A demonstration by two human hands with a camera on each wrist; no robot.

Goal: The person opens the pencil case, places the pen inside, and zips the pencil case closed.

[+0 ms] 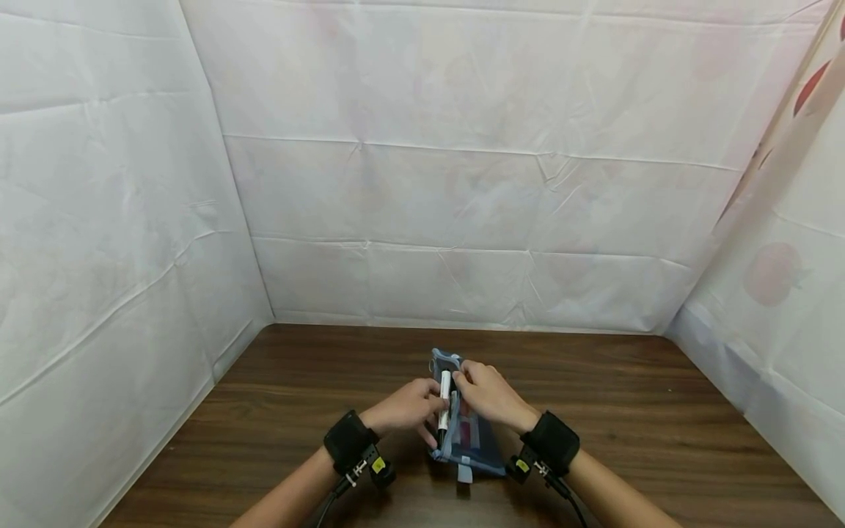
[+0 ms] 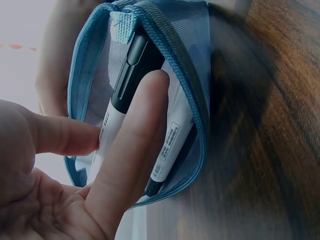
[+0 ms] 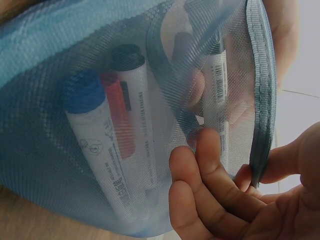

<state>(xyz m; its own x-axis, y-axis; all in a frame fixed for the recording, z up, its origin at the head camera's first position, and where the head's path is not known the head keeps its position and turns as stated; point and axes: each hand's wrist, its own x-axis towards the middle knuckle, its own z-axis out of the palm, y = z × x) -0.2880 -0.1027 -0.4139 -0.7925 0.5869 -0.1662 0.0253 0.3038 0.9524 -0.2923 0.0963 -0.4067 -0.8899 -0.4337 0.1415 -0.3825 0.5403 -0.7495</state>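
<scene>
A blue mesh zip pouch point(image 1: 485, 449) lies on the table with its zipped mouth spread open. My left hand point(image 1: 411, 407) pinches a white marker with a black cap point(image 1: 444, 400) between thumb and finger, at the pouch's mouth. In the left wrist view, the marker's dark cap point(image 2: 131, 70) points up inside the opening, and a second white pen point(image 2: 172, 142) lies beside it. My right hand point(image 1: 491, 396) grips the zipper edge point(image 3: 262, 125) from the far right. Through the mesh show a blue-capped marker point(image 3: 97, 140), a red one point(image 3: 120, 117) and a black-capped one point(image 3: 136, 95).
Dark wood table point(image 1: 317, 381) surrounds the pouch. White sheeting point(image 1: 462, 286) hangs behind it and along both sides. A short fabric tab point(image 1: 465, 474) sticks out from the pouch's near end. Each wrist carries a black camera band with a cable.
</scene>
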